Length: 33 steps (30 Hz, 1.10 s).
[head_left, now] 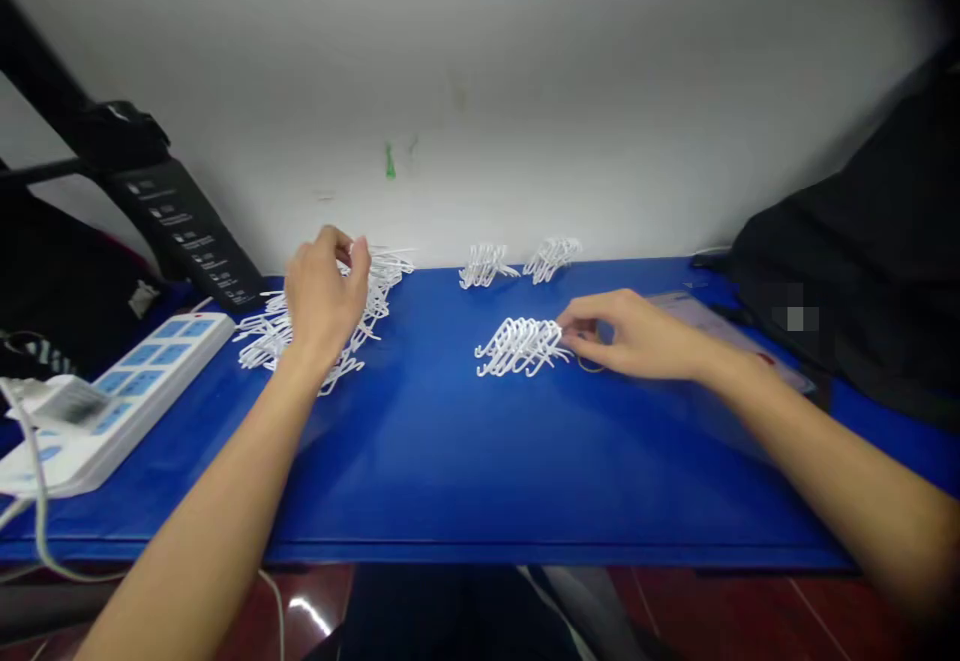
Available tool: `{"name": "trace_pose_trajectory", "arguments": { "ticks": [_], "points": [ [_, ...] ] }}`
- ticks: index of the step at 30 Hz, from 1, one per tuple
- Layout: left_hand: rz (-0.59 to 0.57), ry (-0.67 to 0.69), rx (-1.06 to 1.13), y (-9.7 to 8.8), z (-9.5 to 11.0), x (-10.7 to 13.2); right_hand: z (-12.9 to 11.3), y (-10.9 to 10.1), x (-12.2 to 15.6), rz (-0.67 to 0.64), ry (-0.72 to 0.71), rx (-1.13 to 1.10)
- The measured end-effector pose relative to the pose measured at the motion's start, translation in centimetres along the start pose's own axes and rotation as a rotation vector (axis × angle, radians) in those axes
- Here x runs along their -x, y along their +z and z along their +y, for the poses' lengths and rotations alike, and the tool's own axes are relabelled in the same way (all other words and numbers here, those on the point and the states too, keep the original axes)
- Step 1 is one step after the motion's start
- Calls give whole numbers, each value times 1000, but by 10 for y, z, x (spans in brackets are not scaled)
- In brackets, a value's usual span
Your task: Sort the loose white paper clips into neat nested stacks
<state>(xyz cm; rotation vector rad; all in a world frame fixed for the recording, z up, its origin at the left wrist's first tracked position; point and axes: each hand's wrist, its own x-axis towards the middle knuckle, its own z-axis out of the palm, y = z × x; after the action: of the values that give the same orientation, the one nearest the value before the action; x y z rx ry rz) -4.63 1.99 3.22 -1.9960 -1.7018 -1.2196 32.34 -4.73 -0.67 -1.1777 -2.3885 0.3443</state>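
My left hand (324, 296) hovers over a loose pile of small white plastic hooks (262, 336) at the left of the blue table top (450, 461), its fingers curled in a pinch; what they hold is hidden. My right hand (626, 333) rests on the table with its fingertips pinched on the right end of a neat stacked row of white hooks (519, 346) in the middle. Two more stacked rows of hooks (484, 266) (553, 256) lie near the wall behind it.
A white power strip with blue sockets (120, 396) lies at the left edge with cables. A black angled stand (187, 236) leans behind it. A black bag (862, 271) fills the right side, with a flat card (712, 326) beside it. The white wall (487, 91) closes the back.
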Motion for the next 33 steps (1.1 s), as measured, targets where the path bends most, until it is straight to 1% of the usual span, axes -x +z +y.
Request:
{"name": "trace_pose_trajectory", "arguments": {
  "ticks": [2,5,8,10,12,14,18,20,22,25,27,29,31,33],
  "points": [
    [-22,-60,116,-1,-9,-6,0,1,0,8,3,-3],
    [-68,-151,217,-2,-19,-12,1,1,1,14,5,-14],
    [-118,-239,296,1,-25,-14,0,2,1,0,16,-7],
    [-166,-257,335,3,-26,-13,-1,2,0,-16,24,-5],
    [-233,-227,351,6,-26,-11,-1,3,0,-22,30,2],
    [-279,-157,345,8,-24,-9,-1,3,0,-18,27,6],
    [-283,27,258,13,-16,-6,0,3,0,-15,16,-5],
    [-303,82,251,17,-13,-5,0,4,0,-12,12,-5],
    [-320,78,287,20,-11,-4,-1,4,0,-16,11,-7],
    [-281,14,343,21,-9,-5,-2,3,0,-19,17,-6],
    [-229,-28,365,17,-6,-6,-1,2,0,-23,9,-10],
    [-212,-41,363,9,0,-6,0,2,0,-16,2,-5],
    [-262,-1,338,0,9,-3,1,2,0,-7,4,7],
    [-359,76,281,-7,20,2,1,2,0,5,16,12]
  ]
}}
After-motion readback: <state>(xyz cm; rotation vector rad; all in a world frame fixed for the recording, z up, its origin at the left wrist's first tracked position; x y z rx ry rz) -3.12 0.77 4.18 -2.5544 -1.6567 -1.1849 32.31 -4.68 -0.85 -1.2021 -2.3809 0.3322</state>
